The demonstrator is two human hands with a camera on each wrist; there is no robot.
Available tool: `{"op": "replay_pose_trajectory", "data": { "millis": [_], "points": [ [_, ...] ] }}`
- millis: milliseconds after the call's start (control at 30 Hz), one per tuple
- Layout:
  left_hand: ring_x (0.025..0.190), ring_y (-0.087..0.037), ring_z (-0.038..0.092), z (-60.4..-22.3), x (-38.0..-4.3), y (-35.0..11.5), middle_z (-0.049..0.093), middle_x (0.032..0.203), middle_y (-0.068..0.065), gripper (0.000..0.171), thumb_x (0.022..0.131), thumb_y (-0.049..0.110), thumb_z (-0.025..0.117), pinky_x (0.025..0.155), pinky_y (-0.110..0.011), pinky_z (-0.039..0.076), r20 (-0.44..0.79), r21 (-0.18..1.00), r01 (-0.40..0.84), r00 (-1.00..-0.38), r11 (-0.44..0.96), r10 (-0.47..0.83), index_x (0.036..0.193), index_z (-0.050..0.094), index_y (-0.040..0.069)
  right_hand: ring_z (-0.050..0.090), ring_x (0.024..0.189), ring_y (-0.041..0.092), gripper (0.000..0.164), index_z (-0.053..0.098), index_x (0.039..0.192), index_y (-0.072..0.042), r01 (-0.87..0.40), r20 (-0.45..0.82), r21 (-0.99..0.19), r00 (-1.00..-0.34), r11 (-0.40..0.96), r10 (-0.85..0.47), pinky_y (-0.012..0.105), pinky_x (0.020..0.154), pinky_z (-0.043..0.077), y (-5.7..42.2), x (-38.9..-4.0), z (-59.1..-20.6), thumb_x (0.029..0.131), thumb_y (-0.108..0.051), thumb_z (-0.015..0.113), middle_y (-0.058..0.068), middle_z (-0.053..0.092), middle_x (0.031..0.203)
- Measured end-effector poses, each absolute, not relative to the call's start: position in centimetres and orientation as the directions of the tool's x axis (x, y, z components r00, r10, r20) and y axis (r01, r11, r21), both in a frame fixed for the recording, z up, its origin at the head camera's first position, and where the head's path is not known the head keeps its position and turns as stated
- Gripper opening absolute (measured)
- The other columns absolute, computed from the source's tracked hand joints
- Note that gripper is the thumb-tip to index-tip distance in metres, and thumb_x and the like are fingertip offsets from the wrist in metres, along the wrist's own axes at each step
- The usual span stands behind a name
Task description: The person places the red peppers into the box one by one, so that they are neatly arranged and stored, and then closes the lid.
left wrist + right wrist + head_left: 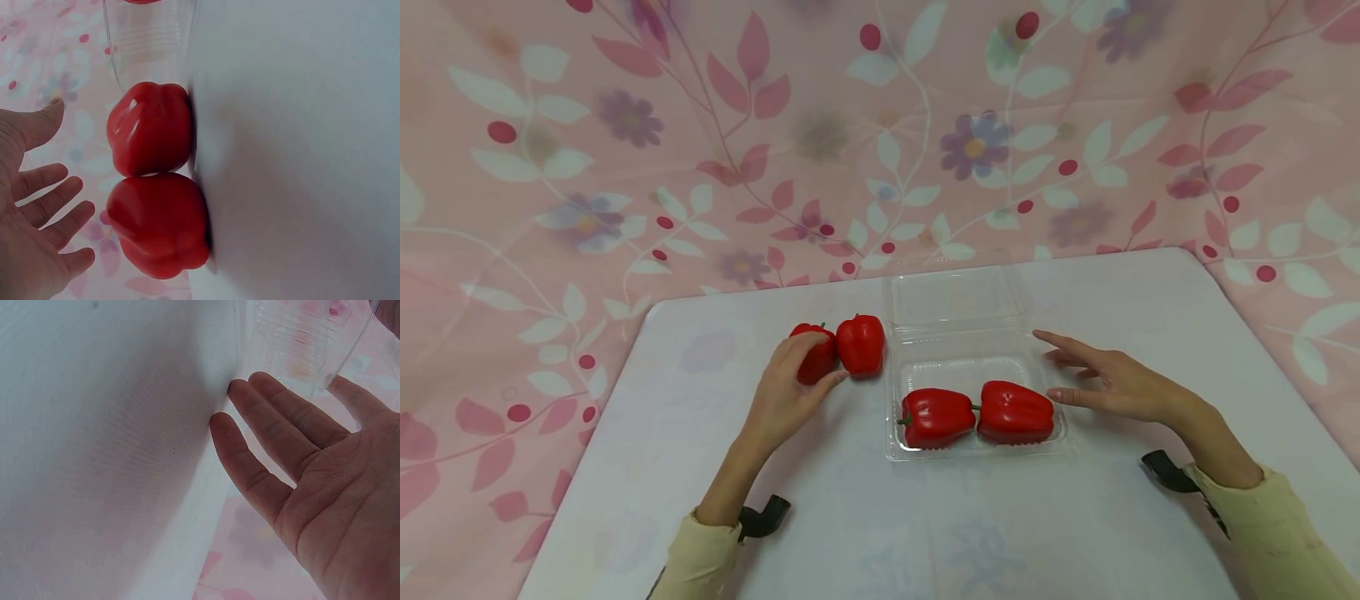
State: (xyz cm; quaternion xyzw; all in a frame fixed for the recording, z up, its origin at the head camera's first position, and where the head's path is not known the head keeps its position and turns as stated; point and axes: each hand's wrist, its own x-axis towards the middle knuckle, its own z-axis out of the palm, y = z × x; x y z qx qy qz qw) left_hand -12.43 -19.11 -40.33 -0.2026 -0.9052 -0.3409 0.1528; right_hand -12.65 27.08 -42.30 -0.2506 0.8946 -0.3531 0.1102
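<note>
My left hand [781,398] hovers over the left one of two red bell peppers [820,360], which stand side by side left of the box. Its fingers are spread and, in the left wrist view, apart from that pepper [159,225] and its neighbour [150,128]. A clear plastic clamshell box [977,452] lies with its lid [955,298] folded back. Two more red bell peppers, one left [937,418] and one right [1017,412], lie on their sides along its front. Beside the box's right edge is my right hand [1116,385], fingers extended, holding nothing; its fingertips [225,425] are low by the tabletop.
Everything rests on a white table [1000,525] with rounded far corners. Pink floral cloth [820,133] hangs behind it. A dark wrist-worn device shows at the left wrist [763,517] and another at the right [1168,471], near cream sleeves.
</note>
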Motion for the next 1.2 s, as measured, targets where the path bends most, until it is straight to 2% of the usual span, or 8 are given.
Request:
{"op": "replay_pose_trajectory", "data": {
  "millis": [367,633,933,1200],
  "points": [
    [0.127,-0.025,0.046,-41.2,-13.5,-19.8,0.055,0.132,-0.009,0.054,0.082,0.017,0.082,0.090,-0.049,0.053,0.403,0.589,0.430,-0.890,0.684,0.212,0.130,0.058,0.006,0.054,0.123,0.036,0.083,0.029,0.156,-0.023,-0.373,-0.020,-0.683,-0.850,0.628,-0.526,0.058,0.091,0.049,27.1,-12.6,-42.3,0.087,-0.038,0.073,0.017,0.052,0.141],
    [0.127,-0.028,0.046,-41.8,-14.1,-20.2,0.054,0.135,-0.009,0.054,0.085,0.017,0.079,0.090,-0.050,0.053,0.380,0.604,0.417,-0.900,0.679,0.215,0.133,0.057,0.006,0.053,0.124,0.036,0.082,0.028,0.156,-0.026,-0.372,-0.017,-0.691,-0.849,0.619,-0.529,0.058,0.092,0.049,27.1,-12.6,-42.2,0.087,-0.037,0.072,0.017,0.050,0.143],
    [0.132,-0.031,0.042,-42.1,-14.6,-20.7,0.051,0.140,-0.011,0.053,0.088,0.013,0.075,0.091,-0.053,0.051,0.371,0.599,0.423,-0.899,0.680,0.232,0.136,0.055,0.006,0.053,0.123,0.036,0.083,0.029,0.156,-0.023,-0.369,-0.022,-0.682,-0.853,0.632,-0.522,0.058,0.091,0.049,27.1,-12.6,-42.3,0.087,-0.038,0.072,0.017,0.052,0.141],
    [0.135,-0.031,0.039,-42.3,-15.2,-20.9,0.048,0.144,-0.012,0.052,0.089,0.007,0.073,0.097,-0.054,0.047,0.362,0.585,0.426,-0.899,0.690,0.247,0.138,0.054,0.004,0.053,0.124,0.036,0.083,0.029,0.156,-0.023,-0.370,-0.020,-0.683,-0.852,0.630,-0.523,0.058,0.092,0.049,27.1,-12.6,-42.3,0.087,-0.038,0.072,0.017,0.051,0.142]
  ]
}}
